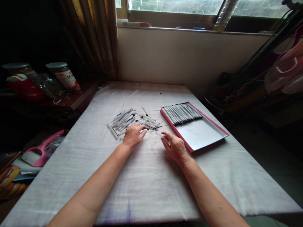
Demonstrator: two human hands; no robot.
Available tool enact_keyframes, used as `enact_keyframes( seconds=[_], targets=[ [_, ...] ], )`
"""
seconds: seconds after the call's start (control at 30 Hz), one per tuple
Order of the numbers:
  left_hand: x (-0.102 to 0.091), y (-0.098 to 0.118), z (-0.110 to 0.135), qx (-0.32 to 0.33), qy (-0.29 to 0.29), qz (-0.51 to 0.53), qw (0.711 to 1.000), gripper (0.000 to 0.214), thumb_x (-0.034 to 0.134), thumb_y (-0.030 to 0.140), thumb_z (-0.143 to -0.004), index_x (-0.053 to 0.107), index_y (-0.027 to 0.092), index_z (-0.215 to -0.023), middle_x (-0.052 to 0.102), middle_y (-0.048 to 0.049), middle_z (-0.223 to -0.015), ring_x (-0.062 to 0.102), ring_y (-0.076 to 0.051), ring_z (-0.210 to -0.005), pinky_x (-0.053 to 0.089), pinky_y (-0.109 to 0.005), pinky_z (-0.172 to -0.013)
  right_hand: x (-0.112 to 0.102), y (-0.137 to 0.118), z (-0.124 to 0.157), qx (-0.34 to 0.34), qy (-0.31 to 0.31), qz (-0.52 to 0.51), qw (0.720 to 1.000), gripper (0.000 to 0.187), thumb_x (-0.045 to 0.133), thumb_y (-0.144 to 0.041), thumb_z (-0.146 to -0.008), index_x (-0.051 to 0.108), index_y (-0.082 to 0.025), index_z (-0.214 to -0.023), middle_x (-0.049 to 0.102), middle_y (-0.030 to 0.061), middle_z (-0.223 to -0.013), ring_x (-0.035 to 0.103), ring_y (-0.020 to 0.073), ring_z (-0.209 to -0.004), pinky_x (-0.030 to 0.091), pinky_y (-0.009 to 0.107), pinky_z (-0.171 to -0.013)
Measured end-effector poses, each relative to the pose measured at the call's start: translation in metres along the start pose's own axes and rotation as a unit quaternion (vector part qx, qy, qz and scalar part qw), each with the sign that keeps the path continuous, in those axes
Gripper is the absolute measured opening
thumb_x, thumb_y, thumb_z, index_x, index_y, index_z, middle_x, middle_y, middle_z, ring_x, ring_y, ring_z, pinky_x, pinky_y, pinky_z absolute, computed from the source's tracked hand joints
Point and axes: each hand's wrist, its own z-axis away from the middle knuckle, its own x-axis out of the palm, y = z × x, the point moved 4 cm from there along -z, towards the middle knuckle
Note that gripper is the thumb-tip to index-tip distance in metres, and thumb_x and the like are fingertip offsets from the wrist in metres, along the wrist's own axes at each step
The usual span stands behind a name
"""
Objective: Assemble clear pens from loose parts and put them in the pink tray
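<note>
A loose pile of slim pen parts (123, 119), clear or whitish tubes and dark thin pieces, lies on the cloth. My left hand (133, 135) rests at the near edge of this pile, thumb and fingers drawn together; what they hold, if anything, cannot be made out. Facing it, my right hand (175, 145) is closed around one end of a pale translucent pen barrel (158, 134), partly blurred. To the right, a shallow white box with red sides (199, 134) has a row of pens (182, 113) with dark ends laid side by side in its far part.
White cloth covers the table (142, 189). A small red bit (160, 93) lies toward the back. Left of the table stand a labelled jar (63, 75) and a pink-handled item (42, 151). A wall with a window rises behind; dark clutter and pink items are at right.
</note>
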Motion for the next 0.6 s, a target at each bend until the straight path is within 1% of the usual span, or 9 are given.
enact_keyframes(
  seconds=[0.1,0.2,0.33,0.47,0.53,0.6],
  targets=[
    [0.014,0.013,-0.011,0.017,-0.03,-0.142,0.989,0.016,0.066,0.034,-0.08,0.071,0.02,-0.086,0.064,-0.0119,-0.094,0.055,-0.03,-0.097,0.038,-0.04,-0.087,0.001,0.008,0.003,0.043,0.009,-0.025,0.999,0.023,0.05,-0.03,-0.089,0.061,-0.023,-0.108,0.074,0.0051,-0.089,0.07,0.0183,-0.073,0.054,0.028,-0.068],
    [0.028,0.024,-0.019,0.032,-0.053,-0.206,0.977,0.024,0.066,0.039,-0.08,0.071,0.018,-0.091,0.063,-0.015,-0.1,0.053,-0.033,-0.102,0.036,-0.043,-0.087,0.003,0.015,0.004,0.062,0.006,-0.042,0.997,0.021,0.052,-0.028,-0.087,0.062,-0.023,-0.104,0.074,0.0047,-0.09,0.069,0.0177,-0.071,0.054,0.028,-0.067],
    [0.039,0.032,-0.031,0.015,-0.075,-0.196,0.978,0.022,0.065,0.035,-0.081,0.071,0.016,-0.091,0.063,-0.0179,-0.104,0.052,-0.035,-0.105,0.034,-0.044,-0.088,0.007,0.018,0.003,0.066,-0.014,-0.068,0.995,0.023,0.053,-0.026,-0.085,0.063,-0.023,-0.106,0.074,0.0045,-0.094,0.07,0.0181,-0.075,0.055,0.028,-0.07],
    [0.046,0.033,-0.046,-0.008,-0.085,-0.179,0.98,0.013,0.066,0.028,-0.079,0.073,0.017,-0.082,0.067,-0.0164,-0.096,0.056,-0.034,-0.102,0.036,-0.042,-0.087,0.005,0.018,0.003,0.064,-0.011,-0.089,0.994,0.024,0.053,-0.027,-0.085,0.064,-0.023,-0.107,0.074,0.0051,-0.095,0.07,0.019,-0.078,0.055,0.029,-0.073],
    [0.047,0.032,-0.053,-0.02,-0.086,-0.164,0.982,0.009,0.068,0.025,-0.077,0.073,0.018,-0.077,0.068,-0.014,-0.091,0.058,-0.032,-0.099,0.037,-0.04,-0.086,0.003,0.019,0.003,0.079,-0.008,-0.096,0.992,0.028,0.053,-0.027,-0.085,0.061,-0.024,-0.111,0.074,0.0039,-0.091,0.07,0.0179,-0.072,0.055,0.028,-0.069],
    [0.044,0.031,-0.059,-0.031,-0.084,-0.143,0.986,0.006,0.069,0.023,-0.075,0.073,0.02,-0.073,0.07,-0.0121,-0.087,0.059,-0.03,-0.095,0.038,-0.038,-0.083,0.002,0.022,0.003,0.102,-0.006,-0.11,0.989,0.032,0.052,-0.027,-0.085,0.058,-0.024,-0.117,0.074,0.0021,-0.085,0.067,0.0153,-0.061,0.053,0.025,-0.063]
  ],
)
